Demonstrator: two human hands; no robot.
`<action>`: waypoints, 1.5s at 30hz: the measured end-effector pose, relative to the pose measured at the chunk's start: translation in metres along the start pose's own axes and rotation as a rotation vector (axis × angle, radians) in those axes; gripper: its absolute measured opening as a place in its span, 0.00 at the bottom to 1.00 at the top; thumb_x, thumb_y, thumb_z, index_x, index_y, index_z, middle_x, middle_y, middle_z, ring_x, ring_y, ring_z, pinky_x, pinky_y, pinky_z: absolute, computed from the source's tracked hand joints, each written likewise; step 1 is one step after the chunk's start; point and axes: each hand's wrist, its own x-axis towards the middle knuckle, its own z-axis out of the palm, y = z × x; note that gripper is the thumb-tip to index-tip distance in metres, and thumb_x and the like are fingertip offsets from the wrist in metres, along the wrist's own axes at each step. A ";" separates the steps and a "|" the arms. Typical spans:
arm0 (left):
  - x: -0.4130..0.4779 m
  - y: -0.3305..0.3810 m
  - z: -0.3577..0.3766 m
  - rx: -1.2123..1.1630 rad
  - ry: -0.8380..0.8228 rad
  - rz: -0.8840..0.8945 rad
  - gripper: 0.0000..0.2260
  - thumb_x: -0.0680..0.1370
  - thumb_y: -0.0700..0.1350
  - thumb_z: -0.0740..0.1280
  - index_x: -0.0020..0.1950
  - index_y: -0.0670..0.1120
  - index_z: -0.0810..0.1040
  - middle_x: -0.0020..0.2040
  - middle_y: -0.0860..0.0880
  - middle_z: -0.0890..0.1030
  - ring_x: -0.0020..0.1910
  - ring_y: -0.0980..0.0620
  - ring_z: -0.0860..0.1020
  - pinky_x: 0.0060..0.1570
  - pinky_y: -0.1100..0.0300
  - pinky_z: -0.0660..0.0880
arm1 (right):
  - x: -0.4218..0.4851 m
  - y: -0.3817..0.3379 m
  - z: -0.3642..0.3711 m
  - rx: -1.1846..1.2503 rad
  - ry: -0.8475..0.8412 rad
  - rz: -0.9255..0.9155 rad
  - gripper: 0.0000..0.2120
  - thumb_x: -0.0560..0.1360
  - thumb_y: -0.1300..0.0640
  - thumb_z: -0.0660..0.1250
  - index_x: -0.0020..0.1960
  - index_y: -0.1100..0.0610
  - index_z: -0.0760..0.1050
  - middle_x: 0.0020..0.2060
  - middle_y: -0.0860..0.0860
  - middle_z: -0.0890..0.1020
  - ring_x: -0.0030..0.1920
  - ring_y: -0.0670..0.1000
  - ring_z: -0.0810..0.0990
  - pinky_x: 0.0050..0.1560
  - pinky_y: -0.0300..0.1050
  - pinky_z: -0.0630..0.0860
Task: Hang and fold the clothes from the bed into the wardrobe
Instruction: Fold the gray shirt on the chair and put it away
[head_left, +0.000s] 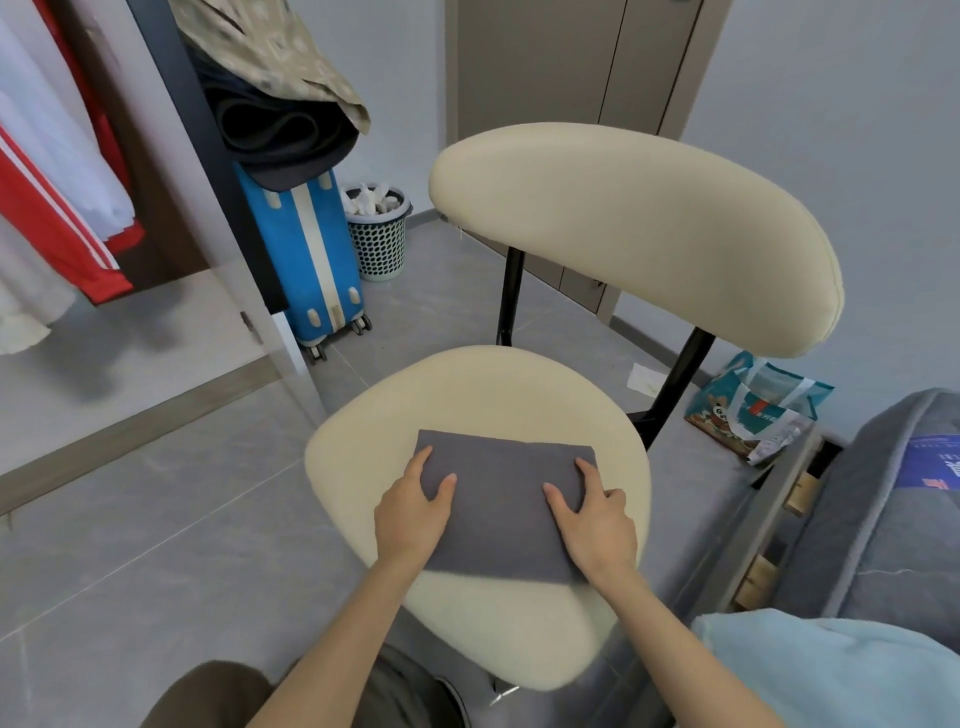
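Observation:
A folded grey cloth lies flat on the cream seat of a chair in front of me. My left hand grips the cloth's left edge, thumb on top and fingers along the side. My right hand grips its right edge the same way. The open wardrobe stands at the left with a red and white garment and white clothes hanging inside. The bed's grey mattress is at the right, with a light blue cloth near its front corner.
A blue suitcase with dark clothes piled on top stands beside the wardrobe. Behind it is a perforated bin. A printed bag lies on the floor between chair and bed. A closed door is at the back.

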 end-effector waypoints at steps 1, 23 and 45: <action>0.003 0.000 -0.002 -0.018 -0.010 -0.003 0.24 0.79 0.55 0.63 0.74 0.54 0.65 0.66 0.51 0.76 0.63 0.47 0.75 0.58 0.58 0.69 | 0.002 0.000 -0.003 0.001 -0.004 -0.017 0.29 0.77 0.37 0.58 0.75 0.46 0.59 0.58 0.55 0.74 0.53 0.59 0.77 0.50 0.46 0.71; 0.064 0.020 -0.290 -0.448 0.246 -0.118 0.18 0.77 0.49 0.68 0.68 0.57 0.73 0.66 0.57 0.74 0.65 0.56 0.71 0.59 0.70 0.62 | -0.023 -0.312 -0.055 0.165 -0.028 -0.419 0.21 0.77 0.46 0.66 0.68 0.45 0.70 0.62 0.46 0.77 0.61 0.49 0.75 0.59 0.40 0.68; -0.013 0.146 -0.863 -0.386 0.783 0.129 0.19 0.77 0.51 0.68 0.68 0.55 0.74 0.65 0.54 0.74 0.61 0.53 0.73 0.59 0.56 0.72 | -0.231 -0.827 -0.228 0.446 -0.157 -1.077 0.18 0.77 0.46 0.65 0.65 0.47 0.72 0.62 0.47 0.77 0.61 0.49 0.74 0.62 0.46 0.71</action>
